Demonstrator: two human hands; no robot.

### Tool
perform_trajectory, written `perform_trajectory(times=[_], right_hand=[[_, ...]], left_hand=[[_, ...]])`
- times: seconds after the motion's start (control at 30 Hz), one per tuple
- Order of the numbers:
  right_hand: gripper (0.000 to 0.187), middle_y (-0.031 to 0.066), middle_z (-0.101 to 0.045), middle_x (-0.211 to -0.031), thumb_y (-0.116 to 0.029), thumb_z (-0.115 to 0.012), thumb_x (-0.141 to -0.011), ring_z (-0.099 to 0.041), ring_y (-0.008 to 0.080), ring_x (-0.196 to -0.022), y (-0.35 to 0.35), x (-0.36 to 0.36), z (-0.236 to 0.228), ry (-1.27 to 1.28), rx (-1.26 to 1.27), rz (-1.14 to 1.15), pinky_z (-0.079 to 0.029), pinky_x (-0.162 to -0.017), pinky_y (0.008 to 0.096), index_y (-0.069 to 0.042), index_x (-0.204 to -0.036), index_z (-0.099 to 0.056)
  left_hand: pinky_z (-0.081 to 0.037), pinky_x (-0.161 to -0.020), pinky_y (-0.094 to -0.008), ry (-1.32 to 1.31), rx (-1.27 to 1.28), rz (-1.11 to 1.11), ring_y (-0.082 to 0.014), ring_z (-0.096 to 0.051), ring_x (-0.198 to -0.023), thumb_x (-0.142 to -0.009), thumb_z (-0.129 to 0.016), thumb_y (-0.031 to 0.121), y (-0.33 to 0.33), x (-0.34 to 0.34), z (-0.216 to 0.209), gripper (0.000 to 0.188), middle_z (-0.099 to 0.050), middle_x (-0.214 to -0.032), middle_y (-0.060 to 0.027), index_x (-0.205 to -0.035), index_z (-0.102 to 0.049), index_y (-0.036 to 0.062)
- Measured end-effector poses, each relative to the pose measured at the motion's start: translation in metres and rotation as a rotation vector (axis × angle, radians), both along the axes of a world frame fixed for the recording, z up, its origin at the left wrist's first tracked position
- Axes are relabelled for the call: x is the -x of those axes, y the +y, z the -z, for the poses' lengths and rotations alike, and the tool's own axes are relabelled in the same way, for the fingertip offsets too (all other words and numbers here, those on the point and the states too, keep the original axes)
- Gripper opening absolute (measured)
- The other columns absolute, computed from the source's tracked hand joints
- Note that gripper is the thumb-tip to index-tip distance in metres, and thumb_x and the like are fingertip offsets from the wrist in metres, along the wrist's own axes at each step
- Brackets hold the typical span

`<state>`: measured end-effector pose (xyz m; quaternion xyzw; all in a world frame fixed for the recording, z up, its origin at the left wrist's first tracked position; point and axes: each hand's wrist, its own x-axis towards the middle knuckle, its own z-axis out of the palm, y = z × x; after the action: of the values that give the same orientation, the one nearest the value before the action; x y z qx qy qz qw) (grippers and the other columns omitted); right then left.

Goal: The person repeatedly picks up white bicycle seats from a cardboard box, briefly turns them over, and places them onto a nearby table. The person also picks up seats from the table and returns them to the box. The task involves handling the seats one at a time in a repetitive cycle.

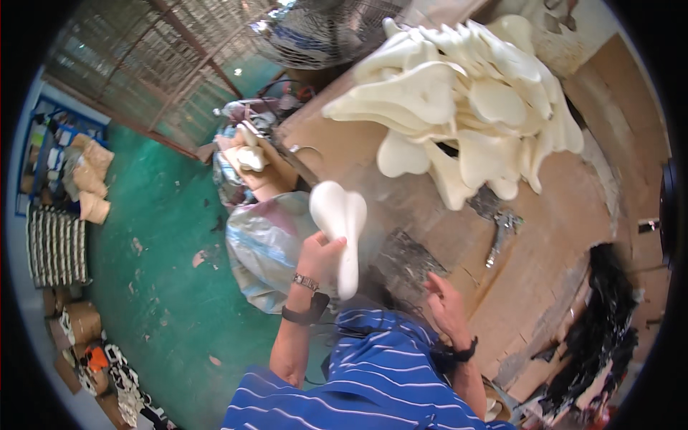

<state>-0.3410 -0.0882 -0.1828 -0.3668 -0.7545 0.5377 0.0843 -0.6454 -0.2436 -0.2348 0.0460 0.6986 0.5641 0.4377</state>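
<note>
My left hand point(319, 256) grips a cream foam saddle-shaped piece point(340, 222) by its lower side, holding it up over the near left edge of the brown workbench point(552, 236). My right hand point(446, 302) hangs open with its fingers apart beside the bench's front edge, touching nothing that I can see. A tall heap of the same cream foam pieces point(466, 100) lies further back on the bench. Both wrists wear dark bands, the left one also a metal watch.
A tool with a metal head point(502, 229) lies on the bench below the heap. A shiny plastic sack point(265, 244) stands on the green floor at the left, with a box holding more foam pieces point(247, 158) behind it. Black scraps point(602, 330) hang at the right.
</note>
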Motion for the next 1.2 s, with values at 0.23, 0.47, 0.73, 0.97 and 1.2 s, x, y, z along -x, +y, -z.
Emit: perform_trajectory(times=[0.23, 0.47, 0.73, 0.97, 1.2], right_hand=[[0.033, 0.0248, -0.067, -0.098, -0.007, -0.06, -0.088, -0.064, 0.0438, -0.092, -0.004, -0.013, -0.001, -0.24, -0.346, -0.158, -0.053, -0.082, 0.0472, 0.004, -0.119, -0.066], [0.021, 0.0196, -0.071, -0.099, -0.004, -0.066, -0.09, -0.069, 0.0367, -0.091, -0.012, 0.042, -0.044, 0.047, -0.305, -0.134, -0.056, -0.082, 0.0412, 0.003, -0.109, -0.07], [0.026, 0.0165, -0.071, -0.102, -0.006, -0.069, -0.089, -0.069, 0.0341, -0.091, -0.023, 0.089, -0.075, 0.173, -0.51, -0.285, -0.055, -0.082, 0.0415, -0.002, -0.114, -0.069], [0.025, 0.0176, -0.071, -0.099, -0.004, -0.068, -0.088, -0.068, 0.0357, -0.091, -0.023, 0.043, -0.047, 0.004, -0.479, -0.23, -0.055, -0.081, 0.0429, 0.0, -0.112, -0.069], [0.026, 0.0203, -0.071, -0.098, -0.007, -0.064, -0.089, -0.069, 0.038, -0.091, -0.024, -0.008, -0.026, -0.208, -0.43, -0.15, -0.056, -0.081, 0.0436, 0.001, -0.113, -0.07]], left_hand=[[-0.054, -0.058, -0.0282, 0.215, 0.267, 0.026, -0.0133, -0.069, -0.068, -0.091, -0.075, 0.03, -0.07, 0.081, 0.003, 0.032, -0.074, -0.082, -0.0061, -0.095, -0.073, -0.0013], [-0.062, -0.066, -0.0269, -0.023, -0.274, -0.06, -0.0103, -0.072, -0.082, -0.098, -0.071, 0.019, -0.016, 0.055, -0.072, 0.028, -0.074, -0.103, -0.0055, -0.118, -0.066, 0.0002], [-0.055, -0.078, -0.0256, -0.075, -0.288, -0.002, -0.0084, -0.067, -0.087, -0.094, -0.075, 0.014, -0.003, 0.031, -0.073, 0.029, -0.074, -0.104, -0.0039, -0.118, -0.07, -0.002], [-0.028, -0.039, -0.0216, 0.352, -0.002, -0.342, -0.001, -0.039, -0.045, -0.096, -0.072, 0.024, -0.029, 0.158, -0.012, 0.021, -0.051, -0.061, 0.0099, -0.083, -0.066, 0.0095], [-0.059, -0.063, -0.0304, 0.538, 0.289, -0.3, -0.0177, -0.072, -0.091, -0.09, -0.081, 0.034, -0.054, 0.251, 0.097, 0.068, -0.07, -0.109, -0.0127, -0.142, -0.054, -0.0004]])
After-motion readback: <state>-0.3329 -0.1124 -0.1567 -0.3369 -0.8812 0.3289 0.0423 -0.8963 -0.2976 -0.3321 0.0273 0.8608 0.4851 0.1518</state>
